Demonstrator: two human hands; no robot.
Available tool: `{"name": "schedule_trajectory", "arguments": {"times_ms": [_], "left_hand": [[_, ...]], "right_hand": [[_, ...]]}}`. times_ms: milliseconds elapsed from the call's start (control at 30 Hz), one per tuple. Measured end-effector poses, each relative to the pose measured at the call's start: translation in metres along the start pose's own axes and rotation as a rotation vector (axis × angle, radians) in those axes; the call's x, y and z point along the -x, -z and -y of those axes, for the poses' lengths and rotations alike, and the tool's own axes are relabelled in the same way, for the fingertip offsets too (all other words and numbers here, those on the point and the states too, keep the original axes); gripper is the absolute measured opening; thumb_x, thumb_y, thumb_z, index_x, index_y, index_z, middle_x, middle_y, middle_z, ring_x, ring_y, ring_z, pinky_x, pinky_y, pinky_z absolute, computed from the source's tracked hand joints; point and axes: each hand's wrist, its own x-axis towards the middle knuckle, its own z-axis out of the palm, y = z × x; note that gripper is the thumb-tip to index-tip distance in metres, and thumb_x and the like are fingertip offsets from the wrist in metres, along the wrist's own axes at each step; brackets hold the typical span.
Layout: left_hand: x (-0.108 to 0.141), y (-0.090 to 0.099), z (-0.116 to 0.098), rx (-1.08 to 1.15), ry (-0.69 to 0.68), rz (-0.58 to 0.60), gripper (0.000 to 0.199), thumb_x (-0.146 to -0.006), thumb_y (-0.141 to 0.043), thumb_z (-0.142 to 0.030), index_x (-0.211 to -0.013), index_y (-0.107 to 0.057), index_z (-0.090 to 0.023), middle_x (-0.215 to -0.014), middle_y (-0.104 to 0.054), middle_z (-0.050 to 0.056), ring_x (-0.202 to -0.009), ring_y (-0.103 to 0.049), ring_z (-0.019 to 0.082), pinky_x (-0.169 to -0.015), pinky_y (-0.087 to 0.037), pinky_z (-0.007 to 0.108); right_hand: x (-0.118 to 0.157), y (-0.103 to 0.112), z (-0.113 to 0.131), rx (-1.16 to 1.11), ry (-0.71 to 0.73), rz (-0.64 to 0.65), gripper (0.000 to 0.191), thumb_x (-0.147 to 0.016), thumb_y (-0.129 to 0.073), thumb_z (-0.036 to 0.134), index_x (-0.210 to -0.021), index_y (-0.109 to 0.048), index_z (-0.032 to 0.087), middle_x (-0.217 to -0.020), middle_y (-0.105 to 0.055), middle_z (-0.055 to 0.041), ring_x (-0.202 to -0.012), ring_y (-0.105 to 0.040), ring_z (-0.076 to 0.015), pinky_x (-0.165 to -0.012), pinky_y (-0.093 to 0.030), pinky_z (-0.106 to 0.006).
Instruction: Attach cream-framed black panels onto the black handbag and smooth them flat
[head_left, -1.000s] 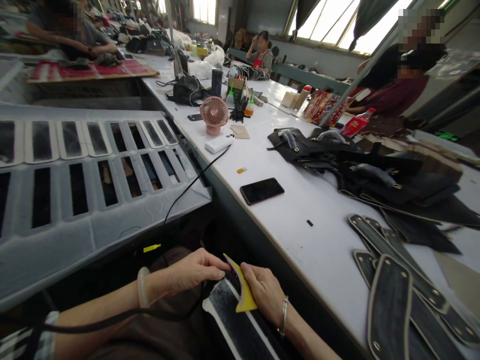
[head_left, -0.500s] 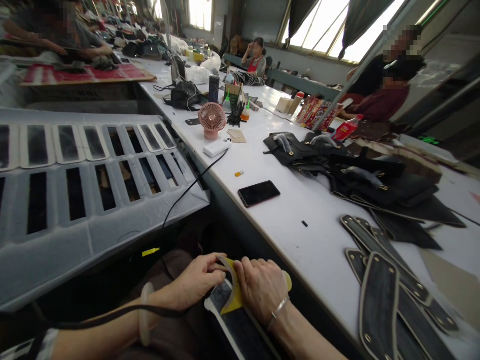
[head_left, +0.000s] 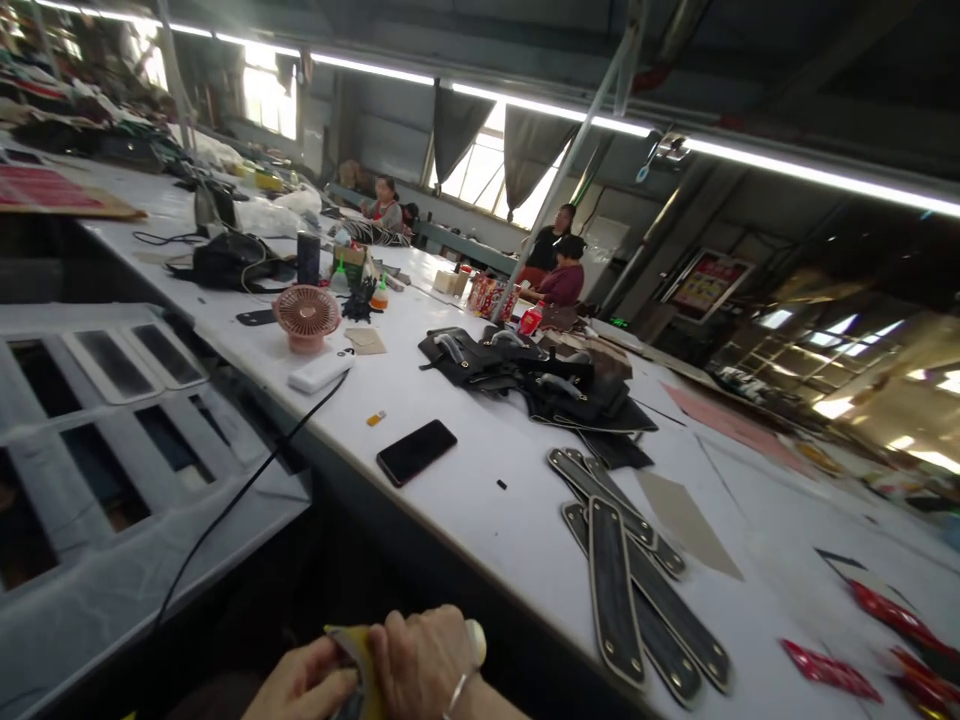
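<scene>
At the bottom of the view, my left hand [head_left: 300, 685] is closed, thumb and fingers pinching the edge of a bent yellow-and-grey piece [head_left: 364, 650]. My right hand [head_left: 424, 655] presses against that piece from the other side, fingers curled over it. From behind the right fist sticks out a rounded pale yellow end [head_left: 475, 643]; the rest of that object is hidden. Both hands are above my lap, beside the white table's [head_left: 442, 530] near edge. Below the hands, the frame cuts off the work.
On the table lie a phone [head_left: 417, 452], a pink fan [head_left: 306, 318], a white power bank [head_left: 321, 371] with a black cable, black bag parts [head_left: 577, 385] and several dark riveted straps [head_left: 616, 590]. A grey slotted panel [head_left: 97, 540] stands left. Co-workers [head_left: 562, 270] sit farther back.
The view has swung up and to the right, so the hands appear lower and farther left. The dark strip's length has left the frame. Both hands still grip the yellow-and-grey piece.
</scene>
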Motion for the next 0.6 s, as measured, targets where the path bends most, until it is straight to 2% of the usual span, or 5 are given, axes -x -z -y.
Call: {"name": "schedule_trajectory", "arguments": {"times_ms": [133, 267, 433, 500, 600], "left_hand": [[-0.005, 0.002, -0.011, -0.117, -0.046, 0.159, 0.043, -0.072, -0.064, -0.054, -0.083, -0.075, -0.015, -0.074, -0.070, 0.004, -0.075, -0.062, 0.024, -0.079, -0.047, 0.032], [-0.014, 0.001, -0.011, -0.295, -0.005, 0.054, 0.045, -0.068, -0.067, -0.055, -0.077, -0.075, -0.012, -0.063, -0.066, 0.003, -0.060, -0.054, 0.017, -0.060, -0.040, 0.025], [-0.012, -0.004, -0.009, -0.227, 0.027, 0.018, 0.039, -0.066, -0.068, -0.048, -0.082, -0.074, -0.012, -0.067, -0.067, 0.003, -0.062, -0.054, 0.016, -0.058, -0.039, 0.024], [-0.009, -0.009, -0.017, -0.220, 0.019, 0.021, 0.040, -0.066, -0.070, -0.048, -0.083, -0.075, -0.011, -0.066, -0.067, 0.003, -0.062, -0.054, 0.016, -0.059, -0.038, 0.025], [-0.006, -0.012, -0.028, -0.201, 0.023, 0.026, 0.040, -0.064, -0.073, -0.048, -0.082, -0.075, -0.012, -0.066, -0.066, 0.002, -0.064, -0.054, 0.016, -0.062, -0.038, 0.025]], "right_hand": [[0.006, 0.001, -0.004, -0.056, -0.088, -0.019, 0.047, -0.098, -0.026, 0.035, -0.082, -0.066, 0.017, -0.073, -0.071, -0.0144, -0.065, -0.069, -0.0332, -0.059, -0.049, -0.042], [0.026, 0.003, -0.026, -0.162, -0.267, -0.073, 0.049, -0.098, -0.025, 0.042, -0.081, -0.065, 0.019, -0.076, -0.070, -0.0139, -0.073, -0.068, -0.0318, -0.062, -0.045, -0.038], [0.069, 0.013, -0.061, -0.398, -0.417, -0.131, 0.052, -0.090, -0.038, 0.064, -0.080, -0.057, 0.017, -0.071, -0.065, -0.0089, -0.067, -0.064, -0.0240, -0.057, -0.043, -0.030], [0.089, 0.019, -0.064, -0.698, -0.411, -0.094, 0.053, -0.083, -0.046, 0.068, -0.092, -0.055, 0.016, -0.070, -0.062, -0.0042, -0.054, -0.059, -0.0185, -0.048, -0.042, -0.027], [0.117, 0.025, -0.048, -1.407, -0.414, -0.065, 0.062, -0.075, -0.062, 0.063, -0.114, -0.046, 0.017, -0.068, -0.059, 0.0005, -0.042, -0.054, -0.0150, -0.041, -0.042, -0.026]]}}
